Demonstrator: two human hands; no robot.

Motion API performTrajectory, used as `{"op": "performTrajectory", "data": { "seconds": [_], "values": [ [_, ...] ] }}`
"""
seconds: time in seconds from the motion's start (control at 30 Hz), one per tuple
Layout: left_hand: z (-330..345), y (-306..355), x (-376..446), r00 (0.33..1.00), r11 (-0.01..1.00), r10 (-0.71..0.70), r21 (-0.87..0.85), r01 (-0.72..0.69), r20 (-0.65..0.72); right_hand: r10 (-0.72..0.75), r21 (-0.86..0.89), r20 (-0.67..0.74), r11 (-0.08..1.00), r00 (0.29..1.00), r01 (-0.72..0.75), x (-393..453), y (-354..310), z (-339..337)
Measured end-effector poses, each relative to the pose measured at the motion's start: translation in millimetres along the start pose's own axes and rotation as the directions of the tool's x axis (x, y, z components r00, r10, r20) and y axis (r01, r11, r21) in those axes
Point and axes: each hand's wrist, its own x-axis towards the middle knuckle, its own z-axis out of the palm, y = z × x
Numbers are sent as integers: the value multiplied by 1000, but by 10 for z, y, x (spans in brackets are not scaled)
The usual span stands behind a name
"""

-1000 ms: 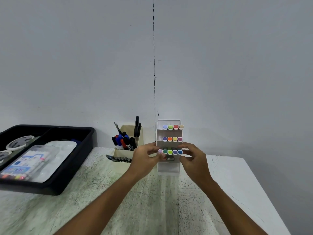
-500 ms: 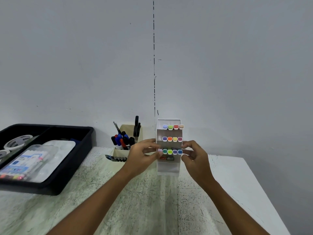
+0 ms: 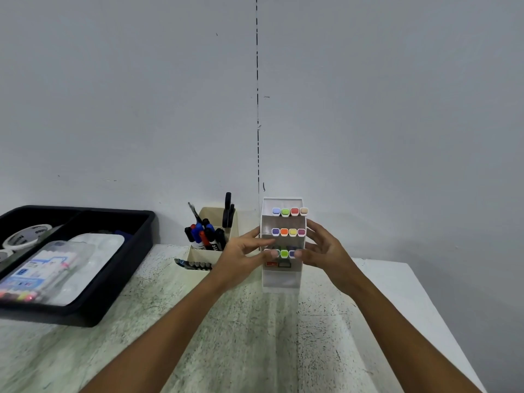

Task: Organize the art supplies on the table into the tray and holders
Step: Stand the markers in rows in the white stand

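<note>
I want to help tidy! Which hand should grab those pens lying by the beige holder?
Probably the left hand: the loose pens lie just beside it, while the right hand sits beyond the white marker rack.

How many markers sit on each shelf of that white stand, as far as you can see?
White stand, colour-capped markers by shelf:
Top shelf: 4
Middle shelf: 4
Third shelf, partly hidden by fingers: at least 3
Total: at least 11

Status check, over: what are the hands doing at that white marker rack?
Left hand and right hand flank the rack, fingertips on its third row of markers. Rack upright on table. Nothing in the way.
</note>
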Motion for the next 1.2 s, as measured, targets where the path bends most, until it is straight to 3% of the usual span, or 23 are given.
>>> {"op": "performTrajectory", "data": {
  "seconds": [0.13,0.4,0.8,0.97,1.07,1.2],
  "values": [
    [72,10,44,997,991,67,114,-64,-23,-16,27,21,1000,1000,15,1,0,-36],
    [130,-113,76,986,980,15,199,19,-169,2,25,-22,1000,1000,-2,58,36,-60],
    [142,-85,69,985,987,17,161,10,-170,54,6,-87,999,995,-54,126,98,-52],
    [87,-58,52,996,986,17,166,-1,-92,45,-2,-116,999,992,-46,101,88,-14],
    [26,-32,14,1000,1000,-6,10,6,4,47,-36,-124,998,991,-52,92,64,13],
    [11,-93,-74,999,995,-22,-98,18,-44,72,-35,-134,996,988,-77,73,8,103]
  ]
}}
